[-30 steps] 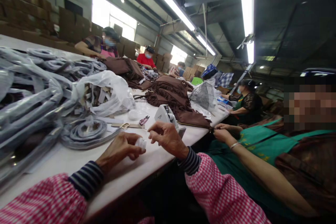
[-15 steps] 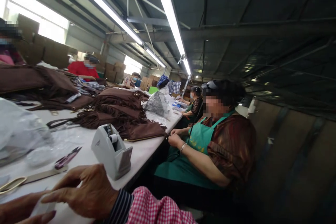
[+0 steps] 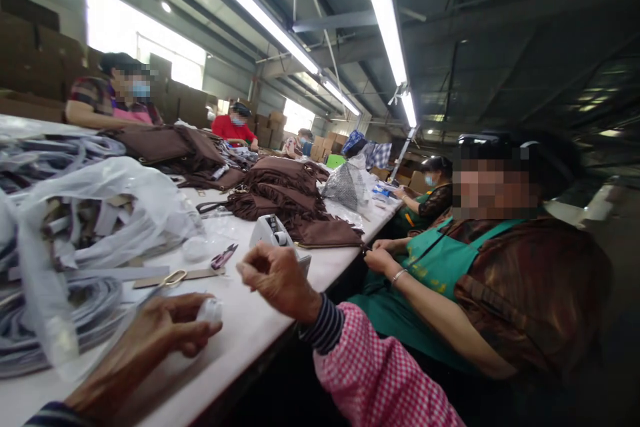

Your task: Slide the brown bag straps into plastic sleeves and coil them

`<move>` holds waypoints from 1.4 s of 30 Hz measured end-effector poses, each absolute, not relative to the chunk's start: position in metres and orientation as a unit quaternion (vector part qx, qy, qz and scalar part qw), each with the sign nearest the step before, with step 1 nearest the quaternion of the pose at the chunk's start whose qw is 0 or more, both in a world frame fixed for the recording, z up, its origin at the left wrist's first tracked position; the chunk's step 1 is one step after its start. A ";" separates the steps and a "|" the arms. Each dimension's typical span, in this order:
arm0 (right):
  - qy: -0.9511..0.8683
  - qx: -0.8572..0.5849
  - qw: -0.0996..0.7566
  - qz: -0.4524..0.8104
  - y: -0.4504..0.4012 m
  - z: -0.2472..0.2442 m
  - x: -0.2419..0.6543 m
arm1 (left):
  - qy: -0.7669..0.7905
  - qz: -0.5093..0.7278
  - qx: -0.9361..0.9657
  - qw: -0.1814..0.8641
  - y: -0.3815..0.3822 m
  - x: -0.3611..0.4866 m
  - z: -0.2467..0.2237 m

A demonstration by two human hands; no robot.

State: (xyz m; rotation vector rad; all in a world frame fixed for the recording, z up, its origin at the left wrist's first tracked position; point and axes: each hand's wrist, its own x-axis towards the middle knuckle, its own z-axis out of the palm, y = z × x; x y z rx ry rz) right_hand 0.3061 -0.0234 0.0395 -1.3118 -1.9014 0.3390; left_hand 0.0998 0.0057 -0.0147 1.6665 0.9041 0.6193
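Observation:
Between the thumb and fingers of my left hand [image 3: 167, 330] is a small translucent white roll [image 3: 210, 311], held over the white table [image 3: 245, 313]. My right hand [image 3: 283, 280] is raised in front of the white tape dispenser [image 3: 270, 229], with its thumb and index finger pinched together; whatever is between them is too small to make out. Scissors with a gold-coloured handle [image 3: 175, 277] and small purple snips [image 3: 223, 257] lie on the table between and beyond my hands.
Brown fringed bags [image 3: 280, 190] are piled beyond the dispenser. An open plastic bag of strips [image 3: 125, 213] and coiled grey strips [image 3: 95, 307] lie at left. A person in a green apron [image 3: 435, 260] sits close at right; other people sit farther along.
The view has swung left, showing more of the table. My hands have come apart, the right now raised by the dispenser and the left holding the small roll.

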 end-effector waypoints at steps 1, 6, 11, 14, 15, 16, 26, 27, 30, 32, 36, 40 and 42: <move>-0.757 -0.526 0.374 0.108 -0.019 0.051 0.319 | 0.370 0.267 0.699 0.550 0.004 0.100 -0.013; -0.768 -0.614 0.168 -0.070 0.016 0.091 0.377 | 0.367 0.285 0.676 0.572 0.001 0.100 -0.011; -0.780 -0.618 0.059 -0.077 0.041 0.082 0.387 | 0.360 0.295 0.663 0.587 0.003 0.101 -0.016; -0.779 -0.619 0.034 -0.093 0.046 0.074 0.381 | 0.358 0.289 0.662 0.592 0.001 0.101 -0.013; -0.779 -0.618 0.032 -0.099 0.047 0.072 0.380 | 0.356 0.287 0.664 0.592 0.000 0.101 -0.011; -0.778 -0.619 0.033 -0.103 0.048 0.072 0.380 | 0.352 0.287 0.668 0.590 -0.002 0.100 -0.008; -0.781 -0.615 0.030 -0.109 0.059 0.076 0.388 | 0.335 0.286 0.691 0.574 -0.004 0.098 0.000; -0.781 -0.614 0.024 -0.110 0.060 0.074 0.386 | 0.335 0.286 0.689 0.576 -0.002 0.099 -0.003; -0.777 -0.618 0.008 -0.123 0.062 0.068 0.380 | 0.335 0.284 0.683 0.584 0.003 0.099 -0.012; -0.774 -0.618 0.001 -0.138 0.064 0.065 0.376 | 0.330 0.289 0.683 0.584 0.004 0.098 -0.016; -0.781 -0.604 -0.008 -0.159 0.066 0.064 0.374 | 0.331 0.297 0.673 0.591 0.006 0.098 -0.019; -0.782 -0.599 0.002 -0.171 0.065 0.066 0.381 | 0.347 0.293 0.657 0.601 0.008 0.100 -0.019; -0.779 -0.603 0.012 -0.171 0.064 0.066 0.385 | 0.348 0.297 0.654 0.602 0.009 0.100 -0.020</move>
